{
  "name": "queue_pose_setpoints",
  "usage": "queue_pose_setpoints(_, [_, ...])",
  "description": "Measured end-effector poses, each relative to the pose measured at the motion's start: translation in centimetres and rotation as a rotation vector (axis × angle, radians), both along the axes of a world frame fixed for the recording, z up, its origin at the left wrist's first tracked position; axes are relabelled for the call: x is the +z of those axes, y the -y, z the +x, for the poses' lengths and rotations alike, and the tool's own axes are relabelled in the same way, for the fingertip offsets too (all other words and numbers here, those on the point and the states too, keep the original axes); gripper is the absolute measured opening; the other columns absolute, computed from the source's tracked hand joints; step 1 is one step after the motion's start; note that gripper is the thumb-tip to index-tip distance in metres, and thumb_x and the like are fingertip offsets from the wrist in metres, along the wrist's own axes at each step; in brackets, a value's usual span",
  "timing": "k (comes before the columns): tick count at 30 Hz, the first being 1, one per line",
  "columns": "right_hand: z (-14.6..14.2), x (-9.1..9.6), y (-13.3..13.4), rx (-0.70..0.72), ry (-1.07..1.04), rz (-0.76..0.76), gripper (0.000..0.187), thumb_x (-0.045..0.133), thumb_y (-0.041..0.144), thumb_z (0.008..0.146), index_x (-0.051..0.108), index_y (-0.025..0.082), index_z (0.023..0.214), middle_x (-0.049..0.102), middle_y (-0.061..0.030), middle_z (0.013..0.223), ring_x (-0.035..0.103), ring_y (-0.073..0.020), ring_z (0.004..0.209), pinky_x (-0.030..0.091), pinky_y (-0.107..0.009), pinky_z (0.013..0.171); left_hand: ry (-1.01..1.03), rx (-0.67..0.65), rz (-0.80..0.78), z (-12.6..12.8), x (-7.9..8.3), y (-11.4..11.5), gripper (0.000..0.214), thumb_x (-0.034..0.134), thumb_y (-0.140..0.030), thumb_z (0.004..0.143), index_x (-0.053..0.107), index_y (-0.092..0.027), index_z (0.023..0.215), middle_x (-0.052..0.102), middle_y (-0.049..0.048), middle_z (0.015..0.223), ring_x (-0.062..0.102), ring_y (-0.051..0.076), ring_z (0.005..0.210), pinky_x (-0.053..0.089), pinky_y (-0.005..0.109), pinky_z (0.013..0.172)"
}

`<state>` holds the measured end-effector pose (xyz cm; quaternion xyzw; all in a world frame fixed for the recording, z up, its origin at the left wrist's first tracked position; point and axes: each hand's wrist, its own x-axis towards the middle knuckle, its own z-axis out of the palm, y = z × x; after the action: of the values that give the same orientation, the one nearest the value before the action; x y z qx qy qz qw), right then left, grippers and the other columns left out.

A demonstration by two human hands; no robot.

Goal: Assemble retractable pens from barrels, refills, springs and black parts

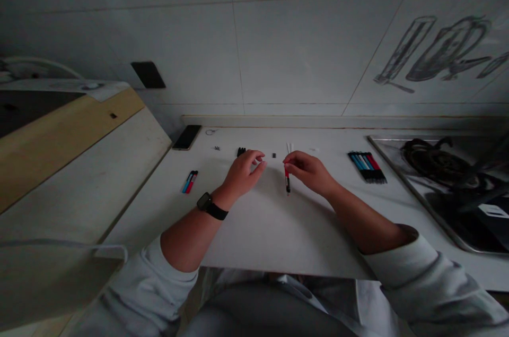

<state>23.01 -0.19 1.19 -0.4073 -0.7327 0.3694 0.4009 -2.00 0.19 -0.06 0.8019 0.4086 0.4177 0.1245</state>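
Observation:
My right hand [307, 171] pinches a red and black pen [287, 182] by its red end, the tip pointing down toward me over the white counter. Close by on the left, my left hand [245, 171] hovers with thumb and fingers apart and nothing visible between them. Black pen parts [240, 152] lie just behind my left hand, partly covered by it. A tiny dark piece [274, 155] rests on the counter between the hands. Thin white rods [290, 147] lie behind my right hand.
A row of pens [366, 167] lies at right beside the stove [441, 167]. Two pens, one blue and one red [191, 183], lie at left. A phone [186, 137], a ring [210, 132] and small metal bits [217, 148] sit toward the back. A cabinet [131, 167] borders the left.

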Motion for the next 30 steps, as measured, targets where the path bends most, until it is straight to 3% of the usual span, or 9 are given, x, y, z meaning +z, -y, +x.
queue_pose_setpoints(3, [0.3, 0.1, 0.0, 0.034, 0.26, -0.079, 0.018, 0.063, 0.038, 0.091, 0.069, 0.021, 0.092, 0.07, -0.0003, 0.077, 0.063, -0.0149, 0.07, 0.047, -0.026, 0.066, -0.056, 0.022, -0.005, -0.1, -0.5, -0.2, 0.016, 0.062, -0.025, 0.099, 0.062, -0.021, 0.115, 0.07, 0.0067, 0.11, 0.065, 0.018, 0.093, 0.054, 0.036, 0.089])
queue_pose_setpoints(7, [0.5, 0.4, 0.1, -0.051, 0.625, -0.052, 0.011, 0.065, 0.029, 0.088, 0.073, 0.021, 0.088, 0.071, -0.0006, 0.076, 0.061, -0.0146, 0.067, 0.039, -0.026, 0.063, -0.106, 0.067, -0.014, -0.4, -0.9, -0.7, 0.018, 0.065, -0.02, 0.096, 0.063, -0.021, 0.113, 0.07, 0.0061, 0.108, 0.065, 0.019, 0.094, 0.054, 0.036, 0.089])
queue_pose_setpoints(11, [0.5, 0.3, 0.2, -0.065, 0.812, -0.037, 0.012, 0.067, 0.029, 0.09, 0.075, 0.021, 0.089, 0.075, -0.003, 0.081, 0.064, -0.0164, 0.072, 0.039, -0.026, 0.065, -0.117, 0.203, 0.028, -2.2, -0.4, -1.8, 0.03, 0.067, -0.021, 0.093, 0.061, -0.021, 0.123, 0.067, 0.0092, 0.115, 0.064, 0.022, 0.101, 0.053, 0.038, 0.095])
queue_pose_setpoints(16, [0.6, -0.1, 0.1, -0.058, 0.875, -0.032, 0.015, 0.067, 0.035, 0.092, 0.075, 0.022, 0.091, 0.076, -0.0043, 0.087, 0.065, -0.0182, 0.077, 0.039, -0.027, 0.065, -0.259, 0.601, -0.002, -6.9, 0.4, -4.0, 0.039, 0.068, -0.026, 0.092, 0.063, -0.021, 0.131, 0.063, 0.0141, 0.128, 0.059, 0.031, 0.119, 0.047, 0.047, 0.105])
queue_pose_setpoints(19, [0.5, 0.0, 0.1, -0.061, 0.877, -0.028, 0.018, 0.067, 0.038, 0.093, 0.075, 0.023, 0.09, 0.076, -0.0048, 0.086, 0.065, -0.0185, 0.076, 0.039, -0.028, 0.065, -0.361, 0.722, -0.052, -9.2, -0.1, -4.8, 0.043, 0.067, -0.025, 0.091, 0.065, -0.022, 0.134, 0.058, 0.0155, 0.137, 0.054, 0.035, 0.127, 0.042, 0.05, 0.11])
queue_pose_setpoints(25, [0.3, 0.5, 0.1, -0.098, 0.873, 0.019, 0.024, 0.063, 0.043, 0.097, 0.076, 0.022, 0.097, 0.077, -0.007, 0.089, 0.066, -0.019, 0.076, 0.039, -0.028, 0.064, -0.507, 0.786, -0.149, -10.4, -2.0, -5.5, 0.045, 0.064, -0.024, 0.09, 0.07, -0.026, 0.135, 0.051, 0.0158, 0.149, 0.046, 0.039, 0.134, 0.032, 0.056, 0.115])
queue_pose_setpoints(30, [0.3, 0.9, 0.3, -0.13, 0.815, 0.052, 0.022, 0.062, 0.039, 0.097, 0.076, 0.022, 0.098, 0.078, -0.0066, 0.094, 0.067, -0.0181, 0.078, 0.04, -0.028, 0.066, -0.528, 0.787, -0.166, -10.3, -2.5, -5.7, 0.038, 0.061, -0.025, 0.092, 0.075, -0.028, 0.127, 0.05, 0.0132, 0.152, 0.045, 0.037, 0.134, 0.032, 0.056, 0.115])
